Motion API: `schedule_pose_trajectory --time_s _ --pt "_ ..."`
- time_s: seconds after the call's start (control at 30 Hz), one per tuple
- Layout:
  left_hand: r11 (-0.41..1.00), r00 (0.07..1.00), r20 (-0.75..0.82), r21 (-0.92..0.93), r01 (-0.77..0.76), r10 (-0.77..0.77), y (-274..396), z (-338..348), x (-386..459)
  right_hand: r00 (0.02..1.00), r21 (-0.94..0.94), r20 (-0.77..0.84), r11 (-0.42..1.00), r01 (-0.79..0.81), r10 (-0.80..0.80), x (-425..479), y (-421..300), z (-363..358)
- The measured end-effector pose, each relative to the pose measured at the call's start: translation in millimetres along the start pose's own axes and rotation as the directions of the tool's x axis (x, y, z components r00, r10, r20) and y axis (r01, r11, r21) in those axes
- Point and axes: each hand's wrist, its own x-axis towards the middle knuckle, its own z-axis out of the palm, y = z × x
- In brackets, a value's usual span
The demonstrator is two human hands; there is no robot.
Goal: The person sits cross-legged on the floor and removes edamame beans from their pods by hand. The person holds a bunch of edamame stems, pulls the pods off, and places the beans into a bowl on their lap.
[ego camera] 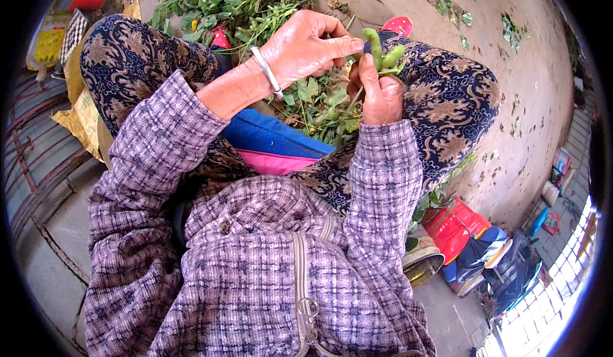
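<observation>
My right hand [378,89] grips a soybean stem [355,99] between thumb and fingers. Plump green pods [376,50] stand up from the stem just beyond the thumb. My left hand [306,46], with a silver bangle [266,72] at its wrist, comes in from the left. Its thumb and bent fingers close together right beside the pods. Whatever lies between those fingertips is hidden. Below both hands, leaves and stalks [311,98] lie between my legs, beside a blue and pink cloth or container edge [278,134].
A heap of soybean plants [239,3] lies beyond my left foot. Loose leaves [512,31] are scattered over the bare floor on the right. A metal bucket [424,259] and red packaging [455,230] stand by my right side. Yellow paper sacking [81,122] lies at the left.
</observation>
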Motion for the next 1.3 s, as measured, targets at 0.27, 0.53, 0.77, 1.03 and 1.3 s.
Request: schedule_pose_trajectory --time_s 0.27,0.53,0.77,1.03,1.3 --pt "0.956 0.967 -0.01 0.148 -0.251 0.256 4 12 -5 0.983 0.229 -0.036 0.959 -0.168 0.181 3 -7 -2" --pt "0.995 0.988 0.12 -0.043 -0.093 0.097 13 6 -5 0.996 0.441 0.001 0.894 -0.077 0.085 3 -6 -2" --pt "0.997 0.984 0.171 -0.059 -0.04 0.049 18 5 -6 0.998 0.313 -0.058 0.95 0.001 0.018 1 -9 6" --pt "0.999 0.963 0.266 0.017 0.031 -0.034 15 -12 -2 0.985 0.263 0.122 0.953 -0.15 0.121 0 -8 2" --pt "0.995 0.975 0.217 -0.098 -0.023 0.044 9 -26 5 0.925 -0.578 0.367 0.756 0.308 -0.097 -7 7 -12"
